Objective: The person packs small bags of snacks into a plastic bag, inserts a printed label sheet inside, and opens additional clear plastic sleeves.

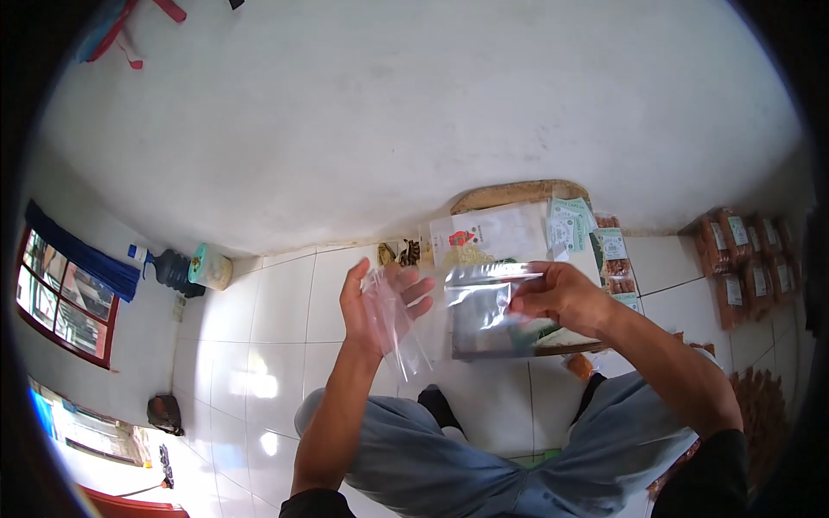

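A clear plastic bag [490, 304] hangs from my right hand [566, 300], whose thumb and fingers pinch its upper right edge. Over the floor beside it, my left hand [380, 302] has its fingers spread, with crumpled clear plastic [397, 332] lying against the palm under the thumb. Both hands are apart, in front of a low table [522, 192] with a wooden edge. Behind the held bag lies a printed plastic sheet [496, 229] with a red mark. Green-and-white labels [567, 226] rest on the table's right part.
Labelled packs of brown food [615, 250] lie by the table's right side. More packs [749, 255] stand in rows farther right. A water bottle [177, 272] and a tub [211, 267] are at the left wall. My legs are below.
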`<action>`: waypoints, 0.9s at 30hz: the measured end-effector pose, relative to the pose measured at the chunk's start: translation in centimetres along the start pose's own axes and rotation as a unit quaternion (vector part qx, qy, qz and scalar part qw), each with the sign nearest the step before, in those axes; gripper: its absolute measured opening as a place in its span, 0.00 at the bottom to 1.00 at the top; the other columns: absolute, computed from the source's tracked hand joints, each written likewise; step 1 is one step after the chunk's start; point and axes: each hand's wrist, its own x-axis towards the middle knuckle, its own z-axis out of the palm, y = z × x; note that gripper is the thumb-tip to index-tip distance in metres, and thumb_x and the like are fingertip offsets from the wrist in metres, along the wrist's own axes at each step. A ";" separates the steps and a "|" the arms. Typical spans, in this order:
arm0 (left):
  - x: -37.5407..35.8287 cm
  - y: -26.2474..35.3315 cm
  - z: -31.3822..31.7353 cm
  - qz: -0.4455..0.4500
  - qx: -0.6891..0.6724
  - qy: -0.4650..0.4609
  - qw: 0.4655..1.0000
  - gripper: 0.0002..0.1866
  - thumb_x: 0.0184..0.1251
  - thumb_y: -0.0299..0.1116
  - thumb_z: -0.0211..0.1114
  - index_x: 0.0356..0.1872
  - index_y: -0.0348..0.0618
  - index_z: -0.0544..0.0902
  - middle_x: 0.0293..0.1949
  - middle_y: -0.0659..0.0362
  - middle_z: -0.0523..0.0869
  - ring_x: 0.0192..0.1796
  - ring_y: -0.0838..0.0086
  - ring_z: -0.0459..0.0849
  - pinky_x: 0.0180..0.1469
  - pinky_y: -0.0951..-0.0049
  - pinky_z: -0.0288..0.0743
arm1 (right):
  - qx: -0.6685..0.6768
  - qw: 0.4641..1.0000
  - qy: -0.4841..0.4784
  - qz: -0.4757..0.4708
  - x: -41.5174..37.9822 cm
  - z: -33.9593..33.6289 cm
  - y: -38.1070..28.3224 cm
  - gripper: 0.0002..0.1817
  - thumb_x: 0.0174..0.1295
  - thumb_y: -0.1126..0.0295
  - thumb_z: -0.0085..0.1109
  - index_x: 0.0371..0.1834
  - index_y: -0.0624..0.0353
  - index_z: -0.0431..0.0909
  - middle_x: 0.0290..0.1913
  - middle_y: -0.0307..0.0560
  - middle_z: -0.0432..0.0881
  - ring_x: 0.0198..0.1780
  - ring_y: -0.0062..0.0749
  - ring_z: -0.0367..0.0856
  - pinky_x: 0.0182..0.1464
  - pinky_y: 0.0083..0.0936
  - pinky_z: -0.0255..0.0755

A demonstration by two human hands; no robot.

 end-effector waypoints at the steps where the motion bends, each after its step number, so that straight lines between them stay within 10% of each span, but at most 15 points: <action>1: 0.1 0.2 0.0 0.000 -0.001 0.000 1.000 0.21 0.73 0.53 0.50 0.30 0.49 0.80 0.32 0.60 0.85 0.50 0.58 0.86 0.45 0.59 0.79 | -0.034 0.998 0.044 -0.006 -0.5 0.1 -1.0 0.20 0.64 0.73 0.65 0.58 0.65 0.75 0.42 0.47 0.86 0.44 0.30 0.86 0.45 0.25 0.81; 6: 1.4 0.8 -1.9 -0.039 0.195 0.037 0.979 0.21 0.72 0.53 0.57 0.47 0.44 0.79 0.49 0.58 0.83 0.50 0.63 0.82 0.50 0.64 0.76 | -0.167 0.966 0.185 -0.065 -1.0 -1.7 -3.6 0.13 0.66 0.70 0.64 0.47 0.70 0.82 0.39 0.50 0.88 0.27 0.23 0.82 0.29 0.19 0.76; 11: 2.3 -1.4 -2.9 0.004 0.313 0.071 0.947 0.25 0.66 0.42 0.70 0.57 0.40 0.74 0.52 0.55 0.79 0.51 0.67 0.81 0.52 0.64 0.78 | -0.287 0.897 0.321 -0.099 -1.3 -2.1 -4.1 0.30 0.67 0.45 0.60 0.24 0.66 0.80 0.14 0.41 0.74 0.12 0.18 0.69 0.15 0.19 0.62; 13: 3.3 -3.5 -2.9 0.356 0.519 0.215 0.747 0.20 0.67 0.37 0.69 0.53 0.38 0.76 0.47 0.56 0.82 0.46 0.73 0.82 0.47 0.71 0.77 | -0.300 0.886 0.340 -0.099 -0.9 -2.6 -3.6 0.32 0.66 0.42 0.60 0.22 0.66 0.78 0.13 0.42 0.73 0.13 0.19 0.68 0.16 0.21 0.63; 17: 2.1 -5.0 0.3 0.436 0.534 0.028 0.724 0.10 0.66 0.31 0.70 0.44 0.40 0.80 0.28 0.63 0.84 0.31 0.84 0.80 0.35 0.81 0.72 | -0.404 0.835 0.362 -0.093 0.2 -3.5 -2.2 0.39 0.64 0.35 0.57 0.16 0.67 0.74 0.12 0.46 0.69 0.17 0.26 0.67 0.23 0.31 0.66; 21: 0.5 -7.6 2.2 0.298 0.507 -0.068 0.806 0.10 0.67 0.34 0.70 0.41 0.40 0.80 0.21 0.66 0.81 0.25 0.86 0.77 0.29 0.84 0.68 | -0.442 0.829 0.322 -0.117 0.1 -0.3 -1.2 0.41 0.66 0.33 0.51 0.19 0.68 0.73 0.15 0.51 0.70 0.21 0.34 0.68 0.29 0.36 0.68; 23: -0.1 -8.2 3.4 0.092 0.470 -0.115 0.870 0.16 0.71 0.34 0.65 0.54 0.37 0.76 0.44 0.57 0.84 0.40 0.78 0.83 0.41 0.77 0.79 | -0.434 0.838 0.301 -0.137 0.4 0.2 -0.1 0.40 0.67 0.33 0.49 0.22 0.69 0.74 0.17 0.52 0.70 0.22 0.35 0.69 0.30 0.36 0.68; 27: 0.7 -9.8 4.0 0.126 0.410 -0.130 0.894 0.32 0.69 0.45 0.68 0.66 0.37 0.67 0.54 0.52 0.79 0.54 0.72 0.82 0.44 0.74 0.83 | -0.376 0.891 0.208 -0.149 0.0 1.1 0.3 0.39 0.72 0.35 0.36 0.34 0.67 0.72 0.25 0.52 0.74 0.31 0.36 0.73 0.38 0.34 0.70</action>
